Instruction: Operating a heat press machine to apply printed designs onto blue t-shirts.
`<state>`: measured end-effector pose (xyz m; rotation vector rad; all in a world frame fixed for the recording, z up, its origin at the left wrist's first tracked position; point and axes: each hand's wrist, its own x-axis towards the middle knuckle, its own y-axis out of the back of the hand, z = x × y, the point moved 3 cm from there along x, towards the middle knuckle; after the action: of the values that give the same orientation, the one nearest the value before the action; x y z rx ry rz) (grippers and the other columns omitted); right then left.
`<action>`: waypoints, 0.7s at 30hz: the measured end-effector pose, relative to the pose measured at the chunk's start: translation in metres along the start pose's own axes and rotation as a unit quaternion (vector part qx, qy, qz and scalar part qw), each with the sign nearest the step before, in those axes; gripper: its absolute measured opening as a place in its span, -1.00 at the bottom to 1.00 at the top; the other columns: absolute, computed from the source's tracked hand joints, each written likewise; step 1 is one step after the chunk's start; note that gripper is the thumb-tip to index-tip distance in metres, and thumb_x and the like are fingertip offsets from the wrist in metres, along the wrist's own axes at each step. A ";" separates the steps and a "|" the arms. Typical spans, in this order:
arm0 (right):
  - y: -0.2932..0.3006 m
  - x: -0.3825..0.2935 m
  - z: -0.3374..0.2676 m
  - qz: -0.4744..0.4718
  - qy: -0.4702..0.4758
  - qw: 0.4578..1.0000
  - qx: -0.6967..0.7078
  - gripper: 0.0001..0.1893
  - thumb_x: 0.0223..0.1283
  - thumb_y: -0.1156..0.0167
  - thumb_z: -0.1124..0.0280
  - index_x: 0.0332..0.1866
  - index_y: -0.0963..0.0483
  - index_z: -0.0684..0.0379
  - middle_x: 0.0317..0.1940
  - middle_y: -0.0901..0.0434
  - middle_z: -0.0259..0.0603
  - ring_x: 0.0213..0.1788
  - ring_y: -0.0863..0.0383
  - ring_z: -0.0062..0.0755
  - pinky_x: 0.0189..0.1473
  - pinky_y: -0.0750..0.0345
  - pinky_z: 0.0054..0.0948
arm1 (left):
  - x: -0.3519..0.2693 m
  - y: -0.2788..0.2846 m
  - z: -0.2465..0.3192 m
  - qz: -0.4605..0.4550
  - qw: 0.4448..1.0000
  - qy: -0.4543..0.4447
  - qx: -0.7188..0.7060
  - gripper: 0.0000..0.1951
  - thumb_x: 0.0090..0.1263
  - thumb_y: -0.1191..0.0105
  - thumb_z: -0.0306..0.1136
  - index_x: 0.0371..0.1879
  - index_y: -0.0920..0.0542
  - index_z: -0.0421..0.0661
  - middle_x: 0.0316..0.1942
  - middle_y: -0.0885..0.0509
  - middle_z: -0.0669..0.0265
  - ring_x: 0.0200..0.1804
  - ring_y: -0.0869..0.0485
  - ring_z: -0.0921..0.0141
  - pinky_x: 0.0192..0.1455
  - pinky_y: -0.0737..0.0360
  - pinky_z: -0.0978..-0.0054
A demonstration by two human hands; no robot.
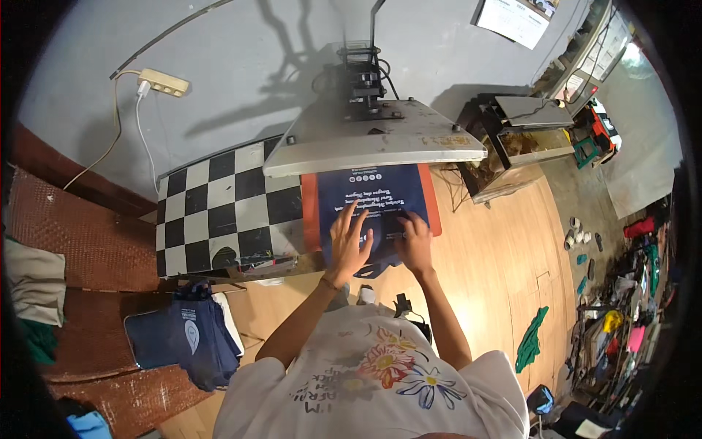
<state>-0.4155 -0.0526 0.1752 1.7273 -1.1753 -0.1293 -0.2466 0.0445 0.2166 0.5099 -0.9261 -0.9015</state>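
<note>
A navy fabric bag [400,192] with white printing lies flat on an orange-red pad [311,219], below the raised upper plate of a heat press [378,142]. The far end of the bag runs under the plate's front edge. My left hand [350,244] rests on the bag with its fingers spread. On the bag's right half, my right hand [415,241] touches the fabric with bent fingers, the thumb apart from them. Dark bag handles [375,269] hang at the near edge, between my wrists.
To the left stands a black-and-white checkered table [230,203]. Several navy bags [205,335] are stacked beside a brown woven seat [104,324]. A power strip [164,82] is on the wall. An open-fronted cabinet [504,148] stands right of the press; green cloth [531,340] lies on the floor.
</note>
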 end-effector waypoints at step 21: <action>0.035 -0.066 0.060 0.009 -0.238 0.962 0.132 -0.86 0.21 -0.31 0.47 -0.20 -0.62 0.30 -0.08 -0.66 0.06 -0.04 -0.66 0.00 -0.02 -0.58 -0.16 | -0.127 -0.001 -0.100 0.161 0.952 0.258 -0.046 -0.71 0.35 -0.25 -0.39 -0.03 -0.52 -0.19 0.04 -0.59 0.08 0.12 -0.55 0.14 0.23 -0.45 0.22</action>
<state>-0.5061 -0.0446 0.1452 1.9825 -1.6168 -0.4114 -0.1991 0.1515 0.1053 0.4663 -0.4664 -0.4749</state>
